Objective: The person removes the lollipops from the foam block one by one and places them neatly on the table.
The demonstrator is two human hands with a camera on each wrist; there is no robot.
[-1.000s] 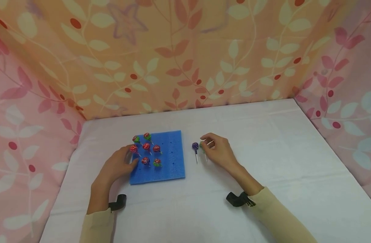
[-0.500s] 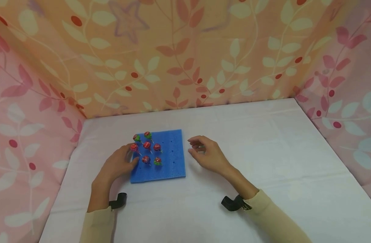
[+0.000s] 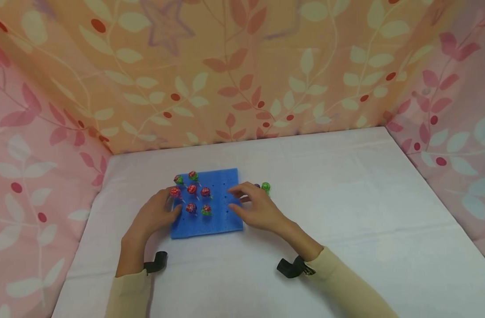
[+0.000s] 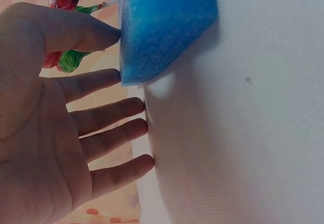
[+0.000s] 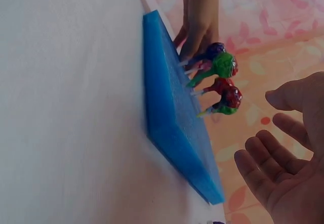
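Several wrapped lollipops (image 3: 191, 189) stand by their sticks in a blue foam board (image 3: 216, 225), in its left and middle part. My left hand (image 3: 152, 214) lies at the board's left edge; in the left wrist view its thumb and forefinger touch the foam, with the fingers fairly straight. Over the board's right edge hovers my right hand (image 3: 260, 211), fingers loosely bent and apart, holding nothing. Behind that hand, to the right of the board, are a green lollipop (image 3: 266, 187) and a dark purple one (image 3: 257, 186), both partly hidden by it.
Small holes (image 3: 225, 197) mark the board's right side. A white cloth covers the table (image 3: 346, 198). Floral curtains (image 3: 242, 79) hang along the back and both sides. Each wrist carries a black camera mount (image 3: 290, 267).
My right hand has left the two loose lollipops and moved left to the board's right edge. The green and purple lollipops show partly again behind it. My left hand has stayed in place.
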